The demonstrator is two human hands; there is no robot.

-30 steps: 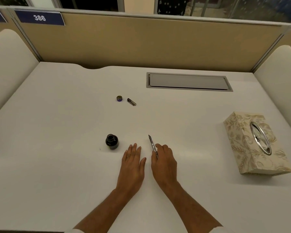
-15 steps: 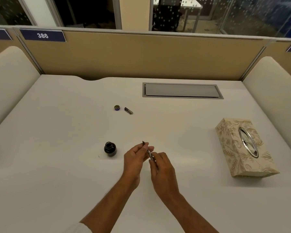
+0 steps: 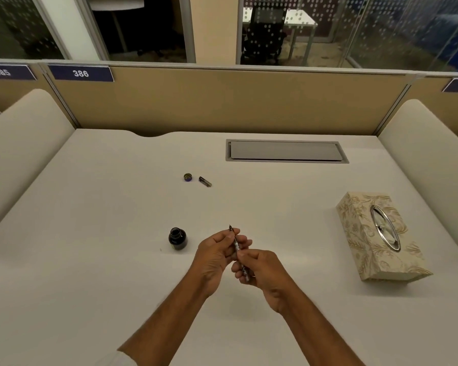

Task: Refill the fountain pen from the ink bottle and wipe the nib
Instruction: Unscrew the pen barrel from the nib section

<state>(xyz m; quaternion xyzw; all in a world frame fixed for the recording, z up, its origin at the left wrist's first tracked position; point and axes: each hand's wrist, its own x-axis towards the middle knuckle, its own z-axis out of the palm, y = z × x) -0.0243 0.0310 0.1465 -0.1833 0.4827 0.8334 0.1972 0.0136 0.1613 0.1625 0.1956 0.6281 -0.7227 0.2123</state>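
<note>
Both hands hold the pen (image 3: 236, 244) up over the white desk (image 3: 95, 233), near its front middle. The left hand (image 3: 215, 256) has its fingers curled round the top part of the pen. The dark nib (image 3: 230, 227) sticks out just past them and points away from the person. The right hand (image 3: 263, 270) pinches the lower part of the pen with bent fingers. The two hands are close together, almost touching.

The bottle (image 3: 177, 238) stands on the desk just left of the left hand. It is dark, and its top is open. Its lid (image 3: 187, 177) lies farther back on the desk. A small dark piece (image 3: 205, 181) lies just beside the lid, on its right. I cannot tell what this piece is.

The tissue box (image 3: 376, 235) sits well off to the right. It has a leaf print and a shiny oval ring on top. A gray flap (image 3: 286, 151) is set into the back of the desk. A tan wall (image 3: 222, 101) stands behind the desk, with a blue sign (image 3: 80, 73) that says 386.
</note>
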